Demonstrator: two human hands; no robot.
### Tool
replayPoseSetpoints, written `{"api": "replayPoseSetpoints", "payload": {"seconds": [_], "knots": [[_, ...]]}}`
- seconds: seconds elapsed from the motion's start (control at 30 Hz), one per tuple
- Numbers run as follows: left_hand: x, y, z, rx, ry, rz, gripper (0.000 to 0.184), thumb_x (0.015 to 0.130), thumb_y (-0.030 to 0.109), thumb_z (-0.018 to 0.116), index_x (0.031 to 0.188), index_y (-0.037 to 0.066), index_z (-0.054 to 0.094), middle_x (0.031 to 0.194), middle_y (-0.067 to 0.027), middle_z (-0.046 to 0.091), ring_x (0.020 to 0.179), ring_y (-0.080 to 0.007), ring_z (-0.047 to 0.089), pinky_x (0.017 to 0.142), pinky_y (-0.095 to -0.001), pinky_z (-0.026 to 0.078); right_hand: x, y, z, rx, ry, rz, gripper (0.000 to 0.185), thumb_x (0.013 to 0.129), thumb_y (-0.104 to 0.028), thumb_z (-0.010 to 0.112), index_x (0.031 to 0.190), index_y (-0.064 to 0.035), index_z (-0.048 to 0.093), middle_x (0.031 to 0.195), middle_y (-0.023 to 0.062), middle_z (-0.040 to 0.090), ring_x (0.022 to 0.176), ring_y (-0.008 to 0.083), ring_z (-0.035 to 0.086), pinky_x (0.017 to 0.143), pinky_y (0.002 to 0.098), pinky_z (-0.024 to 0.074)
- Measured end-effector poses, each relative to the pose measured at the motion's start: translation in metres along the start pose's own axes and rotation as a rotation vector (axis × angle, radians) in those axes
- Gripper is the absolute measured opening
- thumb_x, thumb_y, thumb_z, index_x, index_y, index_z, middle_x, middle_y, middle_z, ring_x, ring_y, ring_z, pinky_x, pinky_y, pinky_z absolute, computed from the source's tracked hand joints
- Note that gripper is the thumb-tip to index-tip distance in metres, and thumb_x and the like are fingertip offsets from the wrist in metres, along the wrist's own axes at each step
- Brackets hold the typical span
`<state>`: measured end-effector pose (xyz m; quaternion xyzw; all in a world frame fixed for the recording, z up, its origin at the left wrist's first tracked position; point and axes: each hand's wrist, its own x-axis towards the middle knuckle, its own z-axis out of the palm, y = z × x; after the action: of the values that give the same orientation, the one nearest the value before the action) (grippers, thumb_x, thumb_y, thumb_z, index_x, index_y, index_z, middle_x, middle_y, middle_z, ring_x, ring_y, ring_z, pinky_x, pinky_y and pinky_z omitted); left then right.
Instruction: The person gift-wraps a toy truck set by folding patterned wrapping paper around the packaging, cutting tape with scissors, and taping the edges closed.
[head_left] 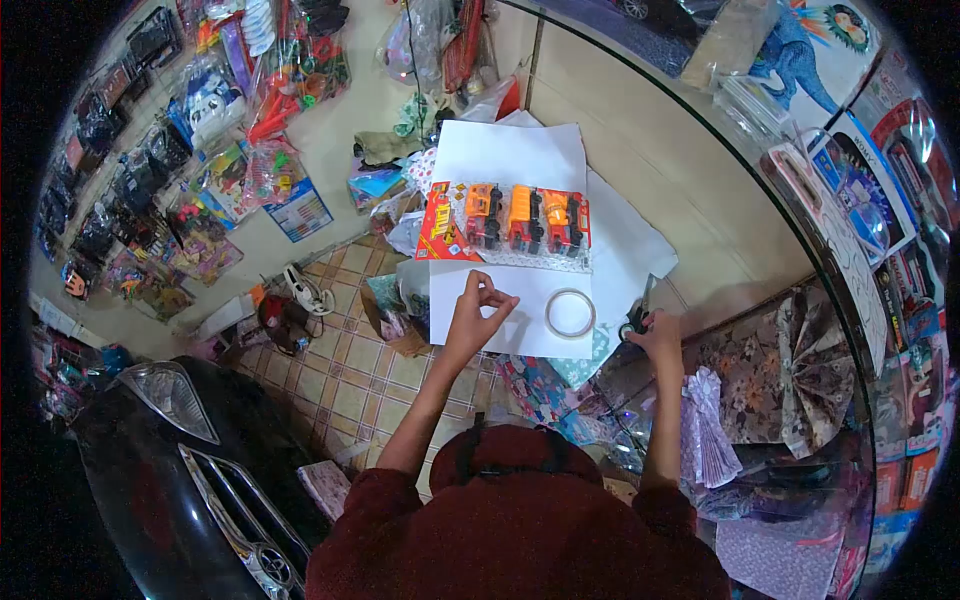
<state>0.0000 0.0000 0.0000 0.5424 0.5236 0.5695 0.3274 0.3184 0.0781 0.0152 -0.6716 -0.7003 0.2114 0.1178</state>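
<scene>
A packaged set of orange and red toy trucks (528,219) lies across white paper (510,150). Below it, on the same white surface, rests a roll of tape (570,313). My left hand (481,312) is over the paper, left of the tape, its fingers curled with the tips near each other; whatever they may hold is too small to make out. Off the paper's right edge, my right hand (658,338) is closed around the dark handles of scissors (637,318), whose blades point up and away from me.
Packaged toys (210,100) hang on the left wall. A black toy car (190,480) stands at the lower left. A glass edge (700,115) curves along the right side. Folded patterned paper (706,430) lies beside my right arm. A small box (395,325) stands left of the paper.
</scene>
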Motion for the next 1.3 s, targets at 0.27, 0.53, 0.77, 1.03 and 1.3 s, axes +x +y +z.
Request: {"api": "replayPoseSetpoints", "payload": {"seconds": [0.27,0.53,0.77,1.03,1.3], "knots": [[0.002,-0.006,-0.001,0.002,0.016,0.003,0.035,0.081,0.002,0.065,0.094,0.007,0.033,0.084,-0.0129,0.065,0.08,-0.017,0.064,0.074,-0.0297,0.05,-0.009,0.033,-0.014,0.004,0.096,-0.087,0.051,0.049,-0.021,0.082,0.089,0.0019,0.06,0.087,0.0197,0.06,0.082,0.037,0.057,0.074,0.0411,0.0457],[0.0,-0.014,0.001,-0.015,0.049,0.069,0.035,0.082,0.005,0.065,0.097,0.003,0.034,0.08,-0.0154,0.066,0.077,-0.0185,0.066,0.068,-0.0281,0.05,-0.025,0.013,-0.028,0.063,0.038,-0.195,0.043,0.052,-0.017,0.081,0.087,0.0001,0.062,0.074,0.0131,0.058,0.072,0.0274,0.059,0.066,0.035,0.047],[0.012,-0.008,-0.007,0.022,-0.019,0.127,0.03,0.086,0.0,0.058,0.1,0.004,0.032,0.084,-0.015,0.067,0.08,-0.0209,0.067,0.069,-0.0288,0.05,-0.019,-0.089,-0.072,-0.038,0.034,-0.729,0.072,0.049,-0.025,0.085,0.108,-0.0067,0.049,0.096,0.0091,0.055,0.092,0.0277,0.054,0.084,0.0395,0.0392],[0.039,-0.004,-0.024,0.099,-0.083,0.252,0.029,0.085,0.0,0.058,0.102,0.003,0.034,0.081,-0.0129,0.063,0.082,-0.0208,0.065,0.071,-0.0299,0.049,0.064,-0.179,-0.081,-0.619,-0.264,-0.853,0.088,0.04,-0.038,0.087,0.113,-0.0092,0.048,0.115,0.0112,0.049,0.113,0.0278,0.045,0.09,0.0448,0.0372],[0.041,-0.005,-0.023,0.063,-0.132,0.248,0.03,0.084,-0.002,0.059,0.1,0.003,0.035,0.083,-0.0084,0.049,0.084,-0.0207,0.062,0.072,-0.0302,0.048,0.099,-0.191,-0.057,-0.872,-0.633,-0.904,0.095,0.037,-0.043,0.088,0.118,-0.0091,0.05,0.117,0.0112,0.047,0.114,0.0317,0.045,0.091,0.0487,0.0397]]}}
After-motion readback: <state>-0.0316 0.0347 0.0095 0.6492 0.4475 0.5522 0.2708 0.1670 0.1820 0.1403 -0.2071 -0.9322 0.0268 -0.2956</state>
